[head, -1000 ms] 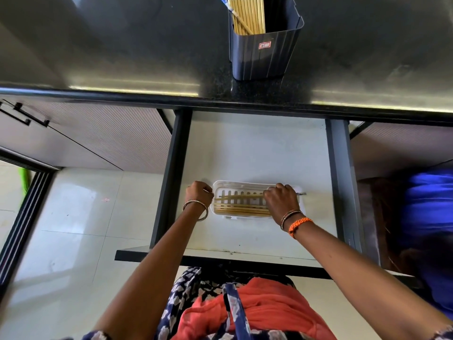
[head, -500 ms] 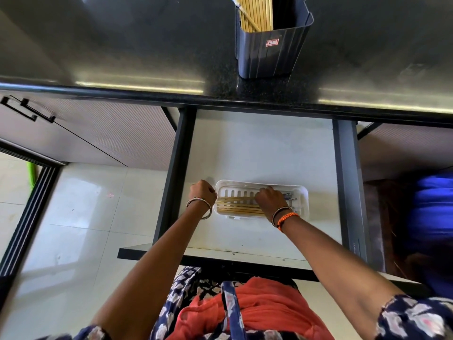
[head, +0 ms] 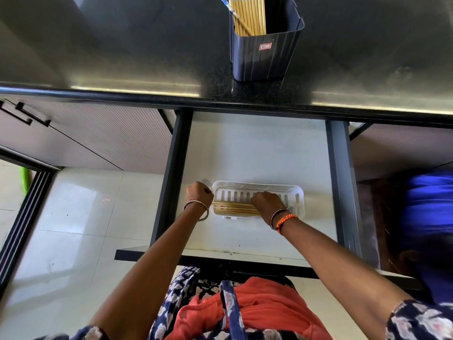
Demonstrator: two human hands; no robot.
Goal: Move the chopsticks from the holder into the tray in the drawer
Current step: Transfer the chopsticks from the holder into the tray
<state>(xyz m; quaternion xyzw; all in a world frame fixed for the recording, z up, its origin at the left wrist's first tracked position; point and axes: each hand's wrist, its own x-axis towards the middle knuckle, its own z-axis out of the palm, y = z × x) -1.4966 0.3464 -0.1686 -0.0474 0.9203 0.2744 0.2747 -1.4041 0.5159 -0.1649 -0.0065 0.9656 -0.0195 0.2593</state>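
A dark grey holder point(head: 263, 52) stands on the black countertop with several yellow chopsticks point(head: 247, 14) upright in its left half. In the open drawer below lies a white slotted tray point(head: 295, 200) with several chopsticks point(head: 232, 208) lying flat along its near side. My left hand point(head: 198, 195) is closed against the tray's left end. My right hand point(head: 266, 203) rests over the middle of the tray, fingers curled down onto the laid chopsticks and hiding their right ends.
The drawer point(head: 257, 153) has a pale floor and dark side rails. The countertop edge point(head: 220, 100) overhangs its back. A cabinet front with black handles point(head: 27, 114) is at the left, tiled floor point(head: 61, 217) below, a blue shape point(head: 429, 204) at the right.
My right hand has slid leftward along the tray, from its right end to its middle, over the laid chopsticks. My left hand has stayed at the tray's left end.
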